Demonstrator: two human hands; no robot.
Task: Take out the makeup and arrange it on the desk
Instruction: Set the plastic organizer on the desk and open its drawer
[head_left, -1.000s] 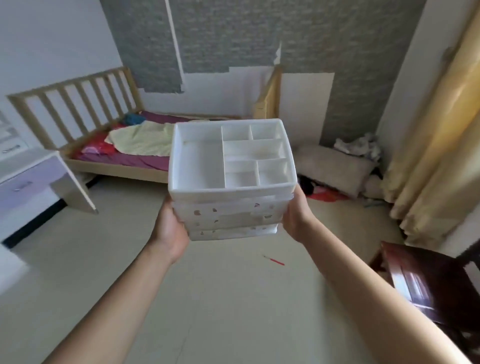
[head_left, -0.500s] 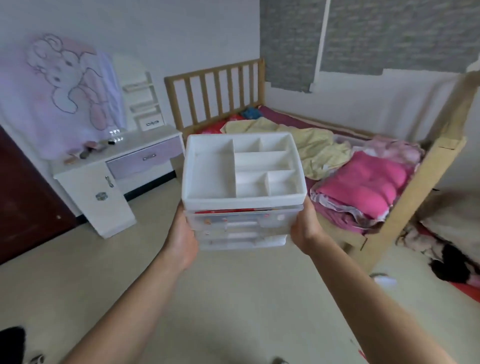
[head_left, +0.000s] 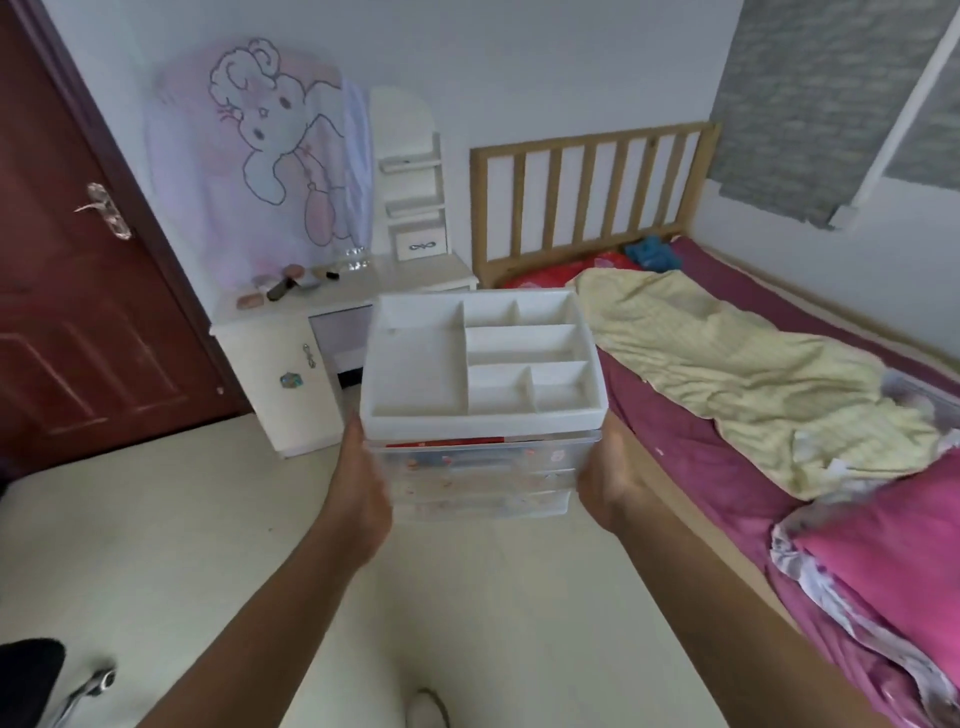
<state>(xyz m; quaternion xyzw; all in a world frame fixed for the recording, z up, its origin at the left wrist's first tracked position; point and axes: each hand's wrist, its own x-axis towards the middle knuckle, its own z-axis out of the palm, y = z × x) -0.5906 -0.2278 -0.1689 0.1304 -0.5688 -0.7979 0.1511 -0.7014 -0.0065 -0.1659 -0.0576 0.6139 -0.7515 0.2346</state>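
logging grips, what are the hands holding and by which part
The makeup organizer, between both hands: left hand on its left side, right hand on its right side, at drawer level.

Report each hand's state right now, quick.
Left hand: holding the left side of the white plastic drawer organizer with a divided top tray.
Right hand: holding the same organizer's right side.
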